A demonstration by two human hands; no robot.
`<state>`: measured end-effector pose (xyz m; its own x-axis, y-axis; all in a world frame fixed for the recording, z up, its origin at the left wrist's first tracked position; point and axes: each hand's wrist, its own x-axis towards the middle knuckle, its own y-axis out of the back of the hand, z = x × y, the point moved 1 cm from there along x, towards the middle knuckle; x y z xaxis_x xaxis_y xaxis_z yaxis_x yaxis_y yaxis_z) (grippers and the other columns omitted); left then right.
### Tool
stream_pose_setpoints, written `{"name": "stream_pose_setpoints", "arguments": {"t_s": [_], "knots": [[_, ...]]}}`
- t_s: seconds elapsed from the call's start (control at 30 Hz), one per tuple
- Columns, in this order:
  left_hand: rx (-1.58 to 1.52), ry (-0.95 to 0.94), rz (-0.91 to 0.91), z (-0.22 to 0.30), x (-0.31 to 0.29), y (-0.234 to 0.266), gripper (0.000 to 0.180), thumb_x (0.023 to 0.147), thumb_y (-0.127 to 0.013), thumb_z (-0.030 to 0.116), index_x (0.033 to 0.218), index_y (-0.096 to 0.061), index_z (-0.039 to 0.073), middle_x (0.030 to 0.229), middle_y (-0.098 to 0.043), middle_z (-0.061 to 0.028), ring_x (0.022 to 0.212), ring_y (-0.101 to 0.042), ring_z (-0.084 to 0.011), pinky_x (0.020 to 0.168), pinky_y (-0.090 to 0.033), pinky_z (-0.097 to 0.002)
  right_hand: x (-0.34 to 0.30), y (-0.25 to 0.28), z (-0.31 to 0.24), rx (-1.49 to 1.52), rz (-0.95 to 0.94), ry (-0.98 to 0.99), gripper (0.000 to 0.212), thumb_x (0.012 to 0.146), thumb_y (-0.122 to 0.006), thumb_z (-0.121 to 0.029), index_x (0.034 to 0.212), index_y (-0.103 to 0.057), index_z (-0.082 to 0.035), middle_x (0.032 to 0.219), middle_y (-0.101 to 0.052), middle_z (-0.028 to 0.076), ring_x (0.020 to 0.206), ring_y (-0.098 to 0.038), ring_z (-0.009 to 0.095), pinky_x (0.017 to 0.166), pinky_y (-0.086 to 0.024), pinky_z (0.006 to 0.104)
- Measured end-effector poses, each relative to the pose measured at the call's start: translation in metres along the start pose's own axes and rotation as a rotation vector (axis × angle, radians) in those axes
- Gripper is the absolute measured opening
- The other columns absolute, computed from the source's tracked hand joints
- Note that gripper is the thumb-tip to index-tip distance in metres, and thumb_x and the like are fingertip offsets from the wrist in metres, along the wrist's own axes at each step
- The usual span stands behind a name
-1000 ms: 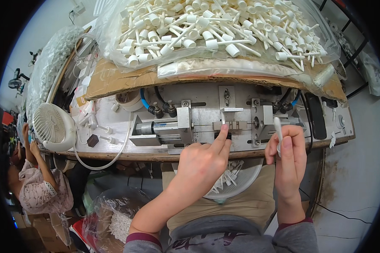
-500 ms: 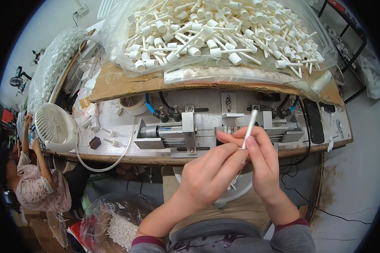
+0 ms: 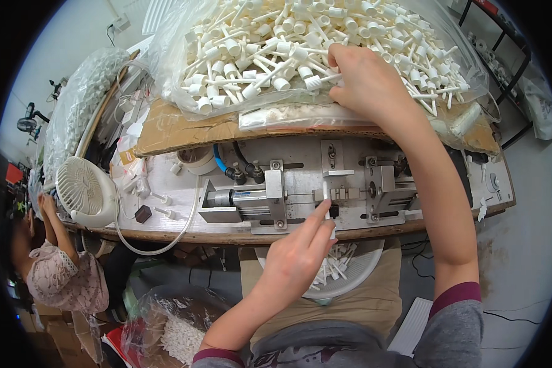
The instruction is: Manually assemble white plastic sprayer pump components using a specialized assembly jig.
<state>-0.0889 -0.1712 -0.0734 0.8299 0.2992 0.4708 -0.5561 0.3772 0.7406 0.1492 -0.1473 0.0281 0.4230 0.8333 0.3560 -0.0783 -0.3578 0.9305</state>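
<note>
My left hand [image 3: 294,256] is at the metal fixture [image 3: 343,194] in the middle of the bench. Its index finger lies along a white capped stick [image 3: 326,186] standing in the fixture's slot, and the other fingers are bent around the stick's near end, partly hidden. My right hand [image 3: 368,83] reaches into the heap of white capped sticks [image 3: 260,46] at the back. Its thumb and fingers close on the stem of one piece, whose ribbed cap [image 3: 313,83] points left.
Two pneumatic cylinders [image 3: 248,199] flank the fixture. A cardboard sheet [image 3: 184,132] supports the heap in its plastic bag. A white basket [image 3: 343,276] with loose sticks rests on my lap. A small fan [image 3: 86,190] stands at left, and another person [image 3: 67,273] works beyond it.
My hands have separated. The left went down to the fixture with a white capped stick; the right moved up and away to the heap and gripped another piece.
</note>
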Motion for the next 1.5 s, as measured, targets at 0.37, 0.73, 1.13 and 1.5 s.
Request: {"name": "stream_pose_setpoints", "arguments": {"t_s": [0.37, 0.73, 1.13, 1.5], "knots": [[0.222, -0.092, -0.089, -0.012, 0.011, -0.006, 0.028, 0.075, -0.079, 0.014, 0.098, -0.065, 0.007, 0.123, -0.07, -0.012, 0.063, -0.066, -0.0203, 0.056, -0.051, -0.0315, -0.028, 0.014, 0.043, 0.091, 0.145, 0.133, 0.021, 0.089, -0.059, -0.009, 0.107, -0.061, 0.001, 0.099, -0.066, 0.019, 0.091, -0.065, 0.039, 0.08, -0.052, 0.0466], [-0.842, 0.27, 0.175, -0.002, 0.018, 0.014, 0.041, 0.081, -0.08, 0.006, 0.12, -0.068, 0.001, 0.112, -0.07, -0.0146, 0.082, -0.072, -0.0196, 0.071, -0.06, -0.0304, -0.155, -0.009, -0.012, 0.185, 0.515, 0.717, 0.033, 0.072, -0.07, -0.013, 0.103, -0.065, 0.0, 0.099, -0.065, 0.012, 0.077, -0.065, 0.023, 0.063, -0.056, 0.0322], [0.114, -0.086, 0.095, -0.011, -0.007, -0.012, 0.037, 0.07, -0.077, 0.0, 0.106, -0.073, 0.003, 0.116, -0.072, -0.0109, 0.08, -0.067, -0.0187, 0.069, -0.056, -0.0306, -0.194, -0.009, -0.004, 1.241, 0.133, -0.34, 0.049, 0.078, -0.084, 0.001, 0.117, -0.054, 0.001, 0.089, -0.071, 0.01, 0.078, -0.069, 0.009, 0.065, -0.054, 0.0214], [0.266, -0.048, -0.036, -0.007, 0.007, -0.009, 0.03, 0.072, -0.077, 0.008, 0.102, -0.074, 0.005, 0.118, -0.072, -0.0095, 0.072, -0.069, -0.0142, 0.057, -0.045, -0.028, -0.206, 0.0, -0.005, 1.447, -0.081, -0.501, 0.056, 0.076, -0.083, 0.006, 0.116, -0.046, 0.0, 0.08, -0.069, 0.007, 0.075, -0.069, 0.01, 0.065, -0.053, 0.0187]]}}
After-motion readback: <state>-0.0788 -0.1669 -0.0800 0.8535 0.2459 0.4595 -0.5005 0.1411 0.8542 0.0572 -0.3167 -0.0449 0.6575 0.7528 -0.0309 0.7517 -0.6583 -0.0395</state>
